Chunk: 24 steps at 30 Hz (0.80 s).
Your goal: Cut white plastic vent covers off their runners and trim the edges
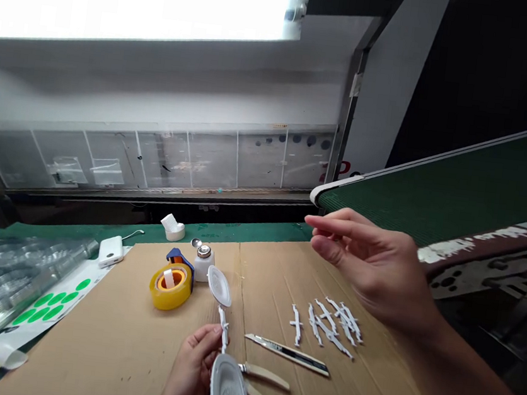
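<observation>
My left hand [191, 370] is low at the centre, shut on a white plastic runner [224, 329]. The runner carries a translucent oval piece [219, 286] at its far end and a larger grey-white oval piece [228, 391] at its near end. My right hand [367, 266] hangs in the air above the cardboard sheet [85, 342], fingers apart and holding nothing. Beneath it lie several white plastic runner scraps [329, 325]. A snap-off utility knife [287, 355] and beige-handled pliers [265, 388] rest between my hands, the pliers partly hidden by the lower oval piece.
A yellow tape roll [170, 286], a blue tape holder [180, 264] and a pump dispenser bottle [203, 261] stand beyond the runner. Further left are a white power bank [111, 251], green dot stickers [49, 303] and a bag of clear plastic parts [1, 282]. A green conveyor belt [445, 186] rises at right.
</observation>
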Tool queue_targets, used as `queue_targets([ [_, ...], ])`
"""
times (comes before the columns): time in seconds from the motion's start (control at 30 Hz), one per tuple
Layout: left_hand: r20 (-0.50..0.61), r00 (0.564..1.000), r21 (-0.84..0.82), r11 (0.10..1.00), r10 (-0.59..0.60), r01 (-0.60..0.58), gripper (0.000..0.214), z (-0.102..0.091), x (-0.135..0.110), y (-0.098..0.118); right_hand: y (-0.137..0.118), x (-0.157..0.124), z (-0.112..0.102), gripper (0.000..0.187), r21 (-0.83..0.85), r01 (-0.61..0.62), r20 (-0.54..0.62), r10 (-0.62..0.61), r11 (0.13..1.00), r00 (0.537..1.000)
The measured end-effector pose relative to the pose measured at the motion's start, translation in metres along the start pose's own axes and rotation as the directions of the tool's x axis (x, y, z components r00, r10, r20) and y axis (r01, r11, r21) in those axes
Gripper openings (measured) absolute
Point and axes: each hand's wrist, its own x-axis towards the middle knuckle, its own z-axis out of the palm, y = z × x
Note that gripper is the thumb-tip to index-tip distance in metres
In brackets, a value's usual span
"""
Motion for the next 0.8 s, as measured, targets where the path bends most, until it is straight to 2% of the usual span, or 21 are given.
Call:
queue_targets([
  [0.17, 0.047, 0.999, -0.021, 1.000, -0.005, 0.006, 0.045, -0.001, 0.004, 0.000, -0.001, -0.001, -0.001, 0.014, -0.023, -0.003, -0.015, 0.002, 1.000, 1.000],
  [0.3, 0.071, 0.997, -0.070, 0.997, 0.027, -0.022, 0.047, -0.001, 0.004, 0.002, 0.011, -0.015, -0.003, 0.005, -0.070, 0.007, -0.034, -0.009, 0.998, 0.999],
  [0.37, 0.082, 0.995, -0.101, 0.994, 0.055, -0.047, 0.048, -0.001, 0.002, 0.004, 0.026, -0.031, -0.002, 0.005, -0.100, -0.036, 0.012, 0.038, 0.994, 0.999],
  [0.43, 0.094, 0.992, -0.123, 0.990, 0.084, -0.073, 0.047, 0.000, 0.000, 0.007, 0.044, -0.053, 0.001, 0.009, -0.108, -0.113, 0.104, 0.124, 0.988, 0.987],
  [0.5, 0.097, 0.989, -0.140, 0.985, 0.115, -0.101, 0.045, 0.000, -0.002, 0.009, 0.063, -0.081, 0.006, 0.023, -0.107, -0.173, 0.229, 0.194, 0.979, 0.954],
  [0.6, 0.064, 0.986, -0.167, 0.976, 0.153, -0.140, 0.044, -0.002, -0.001, 0.013, 0.086, -0.121, 0.019, 0.072, -0.146, -0.157, 0.426, 0.205, 0.977, 0.881],
  [0.67, 0.035, 0.987, -0.182, 0.972, 0.157, -0.149, 0.045, -0.004, 0.001, 0.015, 0.095, -0.140, 0.029, 0.096, -0.178, -0.125, 0.485, 0.198, 0.976, 0.852],
  [0.73, 0.018, 0.989, -0.190, 0.972, 0.144, -0.138, 0.045, -0.006, 0.003, 0.016, 0.100, -0.153, 0.038, 0.098, -0.168, -0.139, 0.457, 0.202, 0.976, 0.866],
  [0.8, 0.012, 0.993, -0.192, 0.975, 0.117, -0.112, 0.044, -0.007, 0.004, 0.016, 0.102, -0.162, 0.044, 0.089, -0.109, -0.181, 0.381, 0.210, 0.977, 0.900],
])
